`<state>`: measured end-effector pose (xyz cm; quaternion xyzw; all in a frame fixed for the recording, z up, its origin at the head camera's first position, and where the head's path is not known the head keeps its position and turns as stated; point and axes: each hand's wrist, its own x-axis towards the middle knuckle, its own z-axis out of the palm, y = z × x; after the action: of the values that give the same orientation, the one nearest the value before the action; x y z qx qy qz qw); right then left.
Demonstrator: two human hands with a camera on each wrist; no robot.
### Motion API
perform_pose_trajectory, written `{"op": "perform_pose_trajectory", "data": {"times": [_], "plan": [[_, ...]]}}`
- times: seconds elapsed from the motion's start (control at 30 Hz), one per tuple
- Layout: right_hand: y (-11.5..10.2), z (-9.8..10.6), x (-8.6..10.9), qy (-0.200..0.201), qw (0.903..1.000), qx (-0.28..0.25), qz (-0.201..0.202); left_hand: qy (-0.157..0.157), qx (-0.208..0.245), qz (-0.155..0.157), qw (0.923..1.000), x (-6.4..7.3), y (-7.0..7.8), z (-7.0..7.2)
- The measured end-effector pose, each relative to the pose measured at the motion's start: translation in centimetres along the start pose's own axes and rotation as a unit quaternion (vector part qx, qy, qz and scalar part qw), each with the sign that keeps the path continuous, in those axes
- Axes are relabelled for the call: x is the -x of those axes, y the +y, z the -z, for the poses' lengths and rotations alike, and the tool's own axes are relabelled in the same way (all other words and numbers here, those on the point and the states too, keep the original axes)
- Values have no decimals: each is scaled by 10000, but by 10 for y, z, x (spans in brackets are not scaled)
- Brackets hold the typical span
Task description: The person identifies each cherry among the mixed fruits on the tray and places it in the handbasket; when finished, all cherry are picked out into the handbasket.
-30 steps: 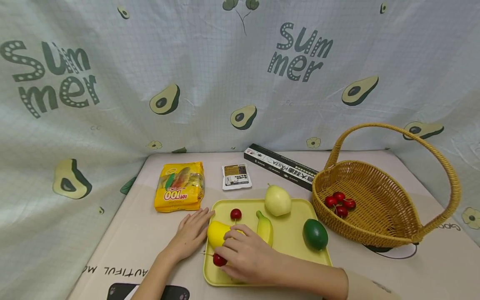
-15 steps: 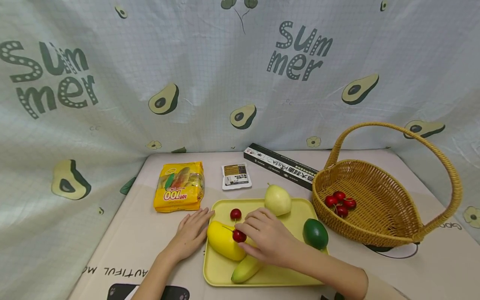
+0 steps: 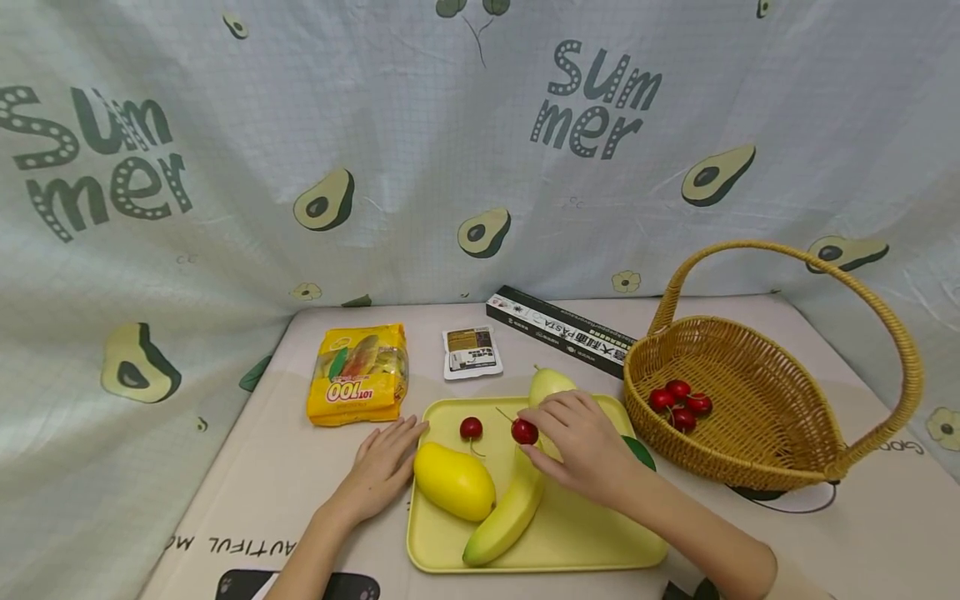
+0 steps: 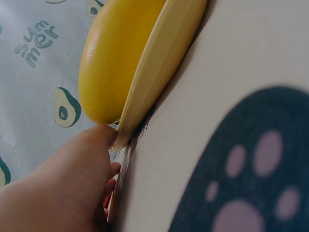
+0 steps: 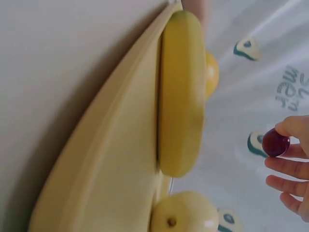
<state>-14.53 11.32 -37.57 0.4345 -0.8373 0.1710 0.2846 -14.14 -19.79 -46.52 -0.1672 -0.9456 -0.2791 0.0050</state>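
My right hand (image 3: pixel 581 442) pinches a red cherry (image 3: pixel 524 432) by its side, thumb and fingertips around it, above the yellow tray (image 3: pixel 585 546). In the right wrist view the same cherry (image 5: pixel 275 143) is held clear of the tray. My left hand (image 3: pixel 378 471) lies with extended fingers against the tray's left edge; in the left wrist view its thumb touches the rim by the mango (image 4: pixel 116 58). On the tray are a mango (image 3: pixel 454 482), a banana (image 3: pixel 506 517), another cherry (image 3: pixel 471 428), a pear (image 3: pixel 550 383) and a green avocado-like fruit (image 3: pixel 640 452), partly hidden by my right hand.
A wicker basket (image 3: pixel 780 392) with a tall handle stands to the right, several cherries (image 3: pixel 678 404) inside. Behind the tray lie a yellow candy bag (image 3: pixel 358 375), a small white packet (image 3: pixel 472 353) and a long black pasta box (image 3: pixel 558 329). A patterned curtain rises behind the table.
My right hand has lifted the cherry from the tray's left front, carrying it over the mango and banana towards the pear. My left hand has stayed at the tray edge.
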Motion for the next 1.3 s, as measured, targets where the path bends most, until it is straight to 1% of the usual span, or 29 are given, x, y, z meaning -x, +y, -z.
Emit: {"op": "perform_pose_trajectory", "data": {"times": [0.27, 0.4, 0.53, 0.63, 0.73, 0.87, 0.97, 1.17, 1.3], "plan": [[18, 14, 10, 132, 9987, 221, -441, 10, -3, 3, 10000, 1, 0, -1], [31, 21, 16, 253, 9976, 321, -551, 24, 4, -10, 10000, 1, -1, 0], [43, 25, 22, 366, 9961, 459, -658, 120, -64, -113, 9998, 1, -1, -1], [52, 28, 27, 380, 9940, 559, -859, 172, -96, -156, 9997, 1, -1, -1], [60, 32, 32, 304, 9905, 666, -1166, 163, -57, -110, 9998, 2, -1, 0], [72, 36, 37, 111, 9825, 750, -1702, 87, -67, -36, 9999, 2, -1, -1], [81, 40, 42, 66, 9763, 772, -2020, 46, -84, -19, 10000, 2, 0, -1], [103, 46, 50, 130, 9680, 845, -2361, 94, -85, -55, 9999, 1, -1, -1], [114, 46, 57, 13, 9634, 898, -2527, 110, -81, -64, 9999, 2, 0, 0]]}}
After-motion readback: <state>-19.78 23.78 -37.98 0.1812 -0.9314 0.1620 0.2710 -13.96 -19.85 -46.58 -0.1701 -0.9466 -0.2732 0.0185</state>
